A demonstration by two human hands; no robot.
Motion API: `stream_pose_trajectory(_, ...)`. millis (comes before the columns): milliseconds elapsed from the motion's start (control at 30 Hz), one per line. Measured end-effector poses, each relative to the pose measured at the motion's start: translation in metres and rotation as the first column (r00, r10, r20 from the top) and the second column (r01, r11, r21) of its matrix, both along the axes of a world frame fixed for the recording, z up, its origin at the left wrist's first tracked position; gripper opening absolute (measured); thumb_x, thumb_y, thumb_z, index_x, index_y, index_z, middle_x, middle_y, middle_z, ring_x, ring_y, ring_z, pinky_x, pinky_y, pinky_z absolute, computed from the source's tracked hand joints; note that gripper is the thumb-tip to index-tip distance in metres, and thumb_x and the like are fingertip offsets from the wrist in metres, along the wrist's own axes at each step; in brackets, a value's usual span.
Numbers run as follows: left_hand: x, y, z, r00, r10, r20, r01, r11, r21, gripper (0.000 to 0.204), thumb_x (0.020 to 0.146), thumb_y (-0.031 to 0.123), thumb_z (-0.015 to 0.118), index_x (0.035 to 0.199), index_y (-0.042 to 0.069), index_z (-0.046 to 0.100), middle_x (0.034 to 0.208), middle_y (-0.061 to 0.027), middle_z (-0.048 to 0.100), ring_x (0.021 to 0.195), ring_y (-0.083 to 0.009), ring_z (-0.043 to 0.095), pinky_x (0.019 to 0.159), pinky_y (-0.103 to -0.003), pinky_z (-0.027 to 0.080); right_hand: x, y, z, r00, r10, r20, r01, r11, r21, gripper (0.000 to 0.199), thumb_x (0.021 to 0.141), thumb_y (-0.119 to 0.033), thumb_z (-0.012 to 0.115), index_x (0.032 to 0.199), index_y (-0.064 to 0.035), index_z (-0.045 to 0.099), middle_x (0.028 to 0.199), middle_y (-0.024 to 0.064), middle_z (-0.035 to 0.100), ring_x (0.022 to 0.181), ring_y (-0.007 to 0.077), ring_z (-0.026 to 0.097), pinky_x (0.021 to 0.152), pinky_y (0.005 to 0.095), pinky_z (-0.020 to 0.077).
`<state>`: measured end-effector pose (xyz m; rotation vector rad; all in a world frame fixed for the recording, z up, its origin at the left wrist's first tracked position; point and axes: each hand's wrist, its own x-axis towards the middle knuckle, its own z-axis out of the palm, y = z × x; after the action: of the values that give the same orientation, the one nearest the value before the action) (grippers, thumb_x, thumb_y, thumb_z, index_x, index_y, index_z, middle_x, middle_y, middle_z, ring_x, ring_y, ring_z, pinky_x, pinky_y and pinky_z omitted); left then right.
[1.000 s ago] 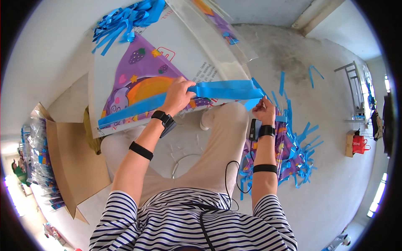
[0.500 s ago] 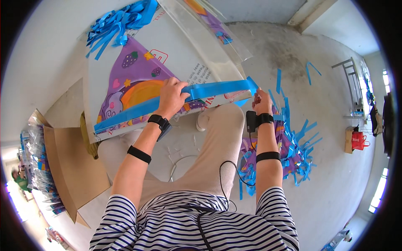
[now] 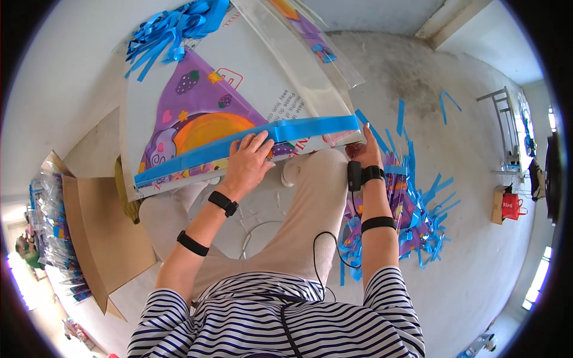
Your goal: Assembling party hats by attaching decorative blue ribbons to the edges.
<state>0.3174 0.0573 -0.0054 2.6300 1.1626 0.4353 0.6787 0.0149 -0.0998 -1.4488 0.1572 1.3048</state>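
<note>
Pressing flat, your left hand point(image 3: 246, 162) lay with fingers spread on the blue strip point(image 3: 250, 142) across the near edge of the plastic bag point(image 3: 239, 107); your right hand point(image 3: 363, 153) pinched the bag's right corner.

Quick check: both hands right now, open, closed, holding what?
Left hand: open, palm flat on the blue strip along the plastic bag edge.
Right hand: at the strip's right end; grip cannot be told.

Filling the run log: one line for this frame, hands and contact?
left hand flat on blue strip | right hand at strip's right end, grip unclear | strip along edge of clear printed bag | bag on lap
</note>
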Motion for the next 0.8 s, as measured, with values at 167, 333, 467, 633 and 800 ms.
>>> stream_pose_trajectory(167,0.001,-0.001,0.002,0.998,0.025,-0.064,-0.028,0.999,-0.036,0.062,0.080,0.028,0.084,0.135,0.010,0.062,0.140,-0.0060,0.054,0.127,-0.0294,0.050,0.104,-0.059,0.039,-0.004,0.016,0.007,0.995,0.025,-0.101,-0.016,0.996,0.084,0.070,0.073,-0.075,0.079,0.095,-0.0090,0.069,0.087,0.0089,0.066,0.077,0.0270,0.059,0.078,0.0505,0.0523)
stream_pose_trajectory(333,0.004,0.002,0.007,0.987,0.081,-0.140,-0.090,0.994,-0.055,0.067,0.079,0.030,0.085,0.139,0.014,0.060,0.138,-0.0029,0.054,0.126,-0.0287,0.051,0.107,-0.060,0.037,-0.006,0.033,0.011,0.990,0.008,-0.144,-0.002,0.999,0.044,0.043,0.086,-0.055,0.076,0.097,-0.0139,0.071,0.085,0.0063,0.069,0.076,0.0264,0.061,0.071,0.0524,0.0521)
stream_pose_trajectory(467,0.021,0.003,0.007,0.992,0.061,-0.111,-0.067,0.997,-0.049,0.070,0.075,0.034,0.087,0.138,0.015,0.061,0.135,-0.0034,0.053,0.125,-0.0291,0.050,0.104,-0.068,0.037,0.050,0.028,-0.031,0.972,-0.155,-0.176,0.183,0.970,0.162,0.016,0.095,-0.029,0.071,0.089,-0.0141,0.070,0.079,0.0048,0.068,0.074,0.0231,0.061,0.069,0.0482,0.0506)
stream_pose_trajectory(633,0.008,0.002,0.001,0.989,0.088,-0.115,-0.093,0.995,-0.041,0.072,0.072,0.037,0.089,0.135,0.015,0.062,0.134,-0.0037,0.052,0.125,-0.0308,0.049,0.102,-0.071,0.036,0.038,0.036,0.027,0.978,-0.196,-0.070,0.208,0.938,0.278,0.009,0.094,-0.019,0.072,0.093,-0.0112,0.068,0.085,0.0055,0.069,0.082,0.0227,0.063,0.077,0.0427,0.0499)
stream_pose_trajectory(800,0.008,0.002,-0.003,0.994,0.101,-0.046,-0.103,0.994,-0.035,0.066,0.074,0.036,0.088,0.132,0.015,0.063,0.134,-0.0033,0.052,0.125,-0.0310,0.050,0.101,-0.074,0.035,-0.019,0.040,0.153,0.973,-0.175,0.151,0.061,0.824,0.564,0.011,0.087,-0.005,0.075,0.085,-0.0061,0.064,0.077,0.0018,0.060,0.067,0.0138,0.054,0.060,0.0276,0.0405)
